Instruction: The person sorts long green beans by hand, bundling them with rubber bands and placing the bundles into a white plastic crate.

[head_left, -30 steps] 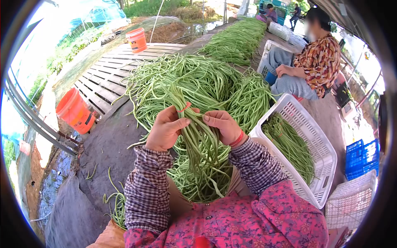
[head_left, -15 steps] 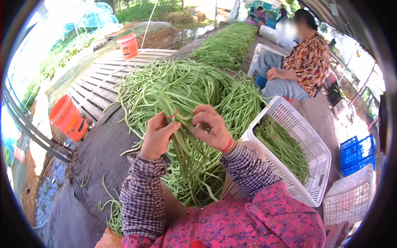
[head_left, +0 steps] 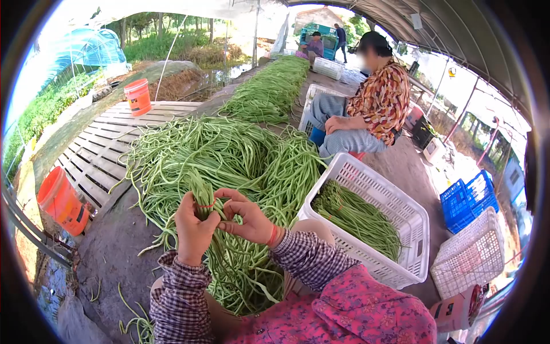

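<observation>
A bunch of long green beans stands upright in my left hand, whose fingers are wrapped round it. A thin red rubber band crosses the bunch just above my left thumb. My right hand is against the bunch's right side, its fingertips pinched at the band's end; the exact grip is partly hidden. Beneath both hands spreads a large heap of loose long beans.
A white crate with bundled beans stands at my right. Beyond it sits a person. Orange buckets stand left, by a slatted pallet. Blue crates and another white crate lie far right.
My right hand has moved in from beside the bunch to the red band. Both hands sit lower and further left in view, and the camera has tilted up and turned right.
</observation>
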A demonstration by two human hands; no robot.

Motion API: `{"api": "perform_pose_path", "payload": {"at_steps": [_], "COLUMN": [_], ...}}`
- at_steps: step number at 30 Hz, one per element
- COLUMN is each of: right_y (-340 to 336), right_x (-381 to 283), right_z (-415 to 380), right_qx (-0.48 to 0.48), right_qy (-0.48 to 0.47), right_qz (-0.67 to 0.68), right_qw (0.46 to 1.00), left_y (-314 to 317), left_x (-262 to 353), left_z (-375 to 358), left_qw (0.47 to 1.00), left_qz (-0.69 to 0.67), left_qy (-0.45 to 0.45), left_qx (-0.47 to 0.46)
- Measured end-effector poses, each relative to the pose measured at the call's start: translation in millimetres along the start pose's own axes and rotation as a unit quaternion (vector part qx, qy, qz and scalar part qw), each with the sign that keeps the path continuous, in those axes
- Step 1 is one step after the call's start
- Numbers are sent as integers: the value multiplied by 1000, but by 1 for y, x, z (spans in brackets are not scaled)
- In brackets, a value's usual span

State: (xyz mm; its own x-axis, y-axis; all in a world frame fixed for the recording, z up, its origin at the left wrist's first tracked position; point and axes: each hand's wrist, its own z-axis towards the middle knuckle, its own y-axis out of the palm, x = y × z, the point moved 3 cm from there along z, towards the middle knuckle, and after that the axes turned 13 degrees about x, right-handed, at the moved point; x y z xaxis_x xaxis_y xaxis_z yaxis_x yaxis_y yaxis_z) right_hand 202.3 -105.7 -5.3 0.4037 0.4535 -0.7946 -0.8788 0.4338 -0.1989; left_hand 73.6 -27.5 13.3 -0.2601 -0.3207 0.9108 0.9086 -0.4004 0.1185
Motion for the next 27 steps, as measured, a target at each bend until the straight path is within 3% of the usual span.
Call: {"api": "perform_pose_path", "payload": {"at_steps": [3,6,9,13,14,16,19,22,23,25,27], "right_y": [4,6,4,1,-3,-10,-7,0,2,2,1], "right_x": [6,16,12,13,8,-8,-2,7,8,5,3], "right_z": [2,2,3,0,0,-1,-1,-7,-8,-7,-5], "right_qx": [31,10,-1,38,54,80,73,52,45,36,23], "right_qy": [-11,-18,-20,-26,-61,-126,-112,53,104,64,39], "right_qz": [55,120,149,125,-6,-263,-154,1,57,69,57], "right_qw": [998,993,989,991,997,953,979,997,992,995,997], "left_y": [0,0,2,5,6,9,12,16,17,20,19], "left_x": [4,-23,-17,-15,-14,-9,-3,-8,-10,-5,-3], "left_z": [-1,-2,-2,-2,-2,-2,-2,0,-1,-3,-5], "left_qw": [993,929,891,918,934,971,999,979,992,996,991], "left_qz": [-75,-264,-333,-281,-249,-148,13,111,47,-80,-106], "left_qy": [-96,-259,-305,-272,-251,-178,-20,168,111,-5,-52], "left_qx": [-9,-22,-43,-61,-57,-54,-47,-14,-27,-48,-58]}}
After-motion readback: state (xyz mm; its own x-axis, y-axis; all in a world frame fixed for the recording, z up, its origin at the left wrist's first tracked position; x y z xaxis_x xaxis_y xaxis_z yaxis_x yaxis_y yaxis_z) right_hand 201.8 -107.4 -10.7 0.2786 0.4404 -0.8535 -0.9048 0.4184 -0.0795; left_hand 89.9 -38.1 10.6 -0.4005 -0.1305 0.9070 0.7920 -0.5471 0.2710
